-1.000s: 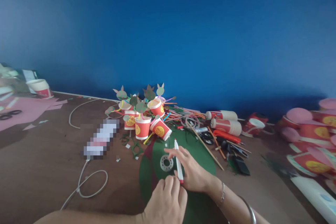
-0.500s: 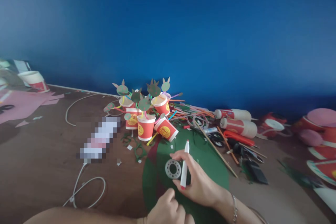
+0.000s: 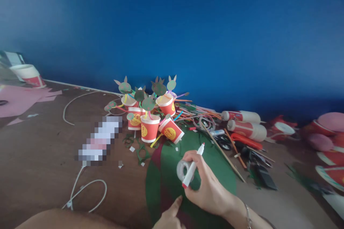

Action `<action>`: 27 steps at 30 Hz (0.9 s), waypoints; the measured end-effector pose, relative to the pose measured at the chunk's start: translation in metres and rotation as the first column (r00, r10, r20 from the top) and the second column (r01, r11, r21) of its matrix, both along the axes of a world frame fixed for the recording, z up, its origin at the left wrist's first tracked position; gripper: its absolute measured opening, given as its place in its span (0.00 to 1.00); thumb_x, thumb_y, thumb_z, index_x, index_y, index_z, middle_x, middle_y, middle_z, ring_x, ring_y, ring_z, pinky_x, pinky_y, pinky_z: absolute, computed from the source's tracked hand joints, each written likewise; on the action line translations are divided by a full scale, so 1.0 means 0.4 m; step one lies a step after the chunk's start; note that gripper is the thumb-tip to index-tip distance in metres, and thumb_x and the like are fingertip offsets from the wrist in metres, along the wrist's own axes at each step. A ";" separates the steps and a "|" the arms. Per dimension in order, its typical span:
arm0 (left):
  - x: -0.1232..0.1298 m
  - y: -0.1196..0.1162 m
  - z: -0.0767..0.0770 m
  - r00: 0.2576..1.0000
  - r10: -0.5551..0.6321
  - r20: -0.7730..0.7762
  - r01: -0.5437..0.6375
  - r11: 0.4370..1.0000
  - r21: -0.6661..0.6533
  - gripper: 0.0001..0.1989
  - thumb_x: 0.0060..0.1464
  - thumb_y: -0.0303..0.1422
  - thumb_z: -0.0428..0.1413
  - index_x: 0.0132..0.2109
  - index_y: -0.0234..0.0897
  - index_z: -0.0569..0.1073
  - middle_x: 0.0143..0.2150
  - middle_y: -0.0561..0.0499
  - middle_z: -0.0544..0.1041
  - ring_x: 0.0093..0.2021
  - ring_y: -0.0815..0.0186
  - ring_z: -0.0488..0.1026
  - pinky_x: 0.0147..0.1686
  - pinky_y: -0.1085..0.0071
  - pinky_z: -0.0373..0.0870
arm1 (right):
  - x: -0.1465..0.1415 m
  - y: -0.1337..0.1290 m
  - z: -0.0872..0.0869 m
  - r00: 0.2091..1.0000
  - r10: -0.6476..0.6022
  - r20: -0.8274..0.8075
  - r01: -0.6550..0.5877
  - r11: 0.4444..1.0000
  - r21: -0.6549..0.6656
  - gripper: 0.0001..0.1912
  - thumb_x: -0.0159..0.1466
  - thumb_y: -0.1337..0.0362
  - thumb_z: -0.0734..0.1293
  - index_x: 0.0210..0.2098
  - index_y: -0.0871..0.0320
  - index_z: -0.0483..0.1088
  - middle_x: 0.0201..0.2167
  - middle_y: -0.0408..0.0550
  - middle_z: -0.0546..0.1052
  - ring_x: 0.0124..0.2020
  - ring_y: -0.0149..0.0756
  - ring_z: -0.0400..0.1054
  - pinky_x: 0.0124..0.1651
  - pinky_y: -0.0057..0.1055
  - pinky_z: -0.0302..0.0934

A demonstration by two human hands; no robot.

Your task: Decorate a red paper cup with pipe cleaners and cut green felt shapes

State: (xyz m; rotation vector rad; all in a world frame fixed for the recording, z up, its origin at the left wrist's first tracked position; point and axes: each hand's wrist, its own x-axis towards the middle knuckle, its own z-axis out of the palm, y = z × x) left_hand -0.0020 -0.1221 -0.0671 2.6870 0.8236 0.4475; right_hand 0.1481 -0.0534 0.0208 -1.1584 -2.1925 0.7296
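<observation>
My right hand (image 3: 205, 186) is closed around a white marker with a red tip (image 3: 194, 168), which slants across the palm. The same fingers grip a roll of clear tape (image 3: 181, 170), partly covered by the marker. Below it lies a green paper sheet (image 3: 225, 182) with a dark red part. Low in the view, my left hand (image 3: 169, 218) reaches over this sheet with one finger stretched out and holds nothing. Its other fingers are mostly cut off by the lower edge.
Red paper cups (image 3: 149, 128) with green animal-head cutouts stand behind the sheet. Sticks and pipe cleaners (image 3: 196, 112) lie beside them, near stacked cups (image 3: 245, 129) on their sides. Left are a blurred-out device (image 3: 99, 139), its white cable (image 3: 77, 175) and pink paper (image 3: 24, 100). A blue wall (image 3: 172, 25) rises behind.
My right hand has moved slightly right, tilting the marker and turning the tape roll. My left hand has moved down, and one finger now points out from what was a closed fist.
</observation>
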 end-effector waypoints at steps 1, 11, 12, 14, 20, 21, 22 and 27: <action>0.000 0.004 -0.004 1.000 -0.013 0.003 0.013 1.000 -0.002 0.11 0.52 0.24 0.51 0.37 0.43 0.75 0.12 0.62 0.67 0.13 0.72 0.62 0.45 0.62 0.66 | 0.001 0.000 0.001 1.000 0.007 0.009 -0.007 1.000 -0.009 0.29 0.47 0.74 0.65 0.47 0.53 0.54 0.46 0.52 0.66 0.48 0.43 0.63 0.50 0.37 0.59; 0.009 0.000 0.045 0.998 -0.070 -0.009 0.070 0.995 0.073 0.13 0.55 0.25 0.48 0.25 0.39 0.70 0.12 0.58 0.64 0.14 0.73 0.60 0.33 0.70 0.66 | -0.009 -0.008 0.002 0.995 0.097 -0.010 -0.097 0.978 -0.184 0.29 0.50 0.68 0.70 0.50 0.52 0.59 0.46 0.50 0.69 0.45 0.41 0.66 0.48 0.35 0.61; 0.004 0.002 0.070 0.998 -0.067 -0.003 0.067 0.995 0.080 0.12 0.54 0.25 0.48 0.25 0.39 0.69 0.12 0.58 0.64 0.14 0.72 0.60 0.29 0.71 0.65 | -0.010 -0.007 -0.001 0.995 0.100 -0.025 -0.103 0.978 -0.184 0.31 0.50 0.67 0.71 0.51 0.52 0.58 0.47 0.50 0.69 0.47 0.42 0.65 0.48 0.35 0.61; -0.016 0.019 0.136 0.998 -0.065 0.019 0.063 0.992 0.106 0.09 0.53 0.28 0.49 0.26 0.39 0.69 0.17 0.55 0.68 0.17 0.70 0.63 0.24 0.71 0.62 | -0.009 -0.003 -0.005 0.994 0.091 -0.062 -0.102 0.976 -0.192 0.31 0.50 0.66 0.71 0.51 0.52 0.58 0.49 0.51 0.69 0.48 0.42 0.65 0.49 0.36 0.60; -0.100 0.127 0.315 0.930 0.342 0.135 -0.329 0.938 -0.108 0.05 0.47 0.32 0.55 0.31 0.38 0.65 0.28 0.53 0.69 0.31 0.66 0.68 0.29 0.70 0.63 | -0.006 0.014 -0.001 0.918 -0.123 -0.376 0.010 0.957 -0.289 0.11 0.57 0.64 0.66 0.34 0.54 0.57 0.39 0.51 0.76 0.39 0.39 0.69 0.42 0.36 0.62; -0.111 0.140 0.317 0.909 0.403 0.110 -0.390 0.913 -0.123 0.13 0.43 0.37 0.59 0.34 0.38 0.65 0.33 0.51 0.70 0.36 0.62 0.68 0.34 0.67 0.65 | -0.006 0.016 0.004 0.892 -0.173 -0.417 0.045 0.953 -0.299 0.10 0.58 0.62 0.65 0.31 0.54 0.56 0.35 0.49 0.77 0.36 0.38 0.70 0.39 0.34 0.62; -0.119 0.150 0.311 0.905 0.416 0.091 -0.402 0.905 -0.137 0.23 0.38 0.43 0.62 0.40 0.37 0.65 0.40 0.48 0.69 0.42 0.58 0.67 0.40 0.62 0.65 | -0.006 0.017 0.009 0.873 -0.214 -0.439 0.082 0.950 -0.300 0.11 0.59 0.61 0.64 0.28 0.54 0.56 0.30 0.47 0.76 0.32 0.37 0.69 0.37 0.32 0.61; -0.137 0.168 0.233 0.920 0.389 0.046 -0.371 0.902 -0.220 0.42 0.25 0.52 0.65 0.48 0.37 0.64 0.46 0.45 0.67 0.49 0.51 0.62 0.48 0.54 0.61 | -0.001 0.018 0.015 0.837 -0.301 -0.456 0.167 0.936 -0.310 0.12 0.66 0.55 0.55 0.33 0.55 0.63 0.22 0.43 0.72 0.27 0.34 0.64 0.36 0.31 0.58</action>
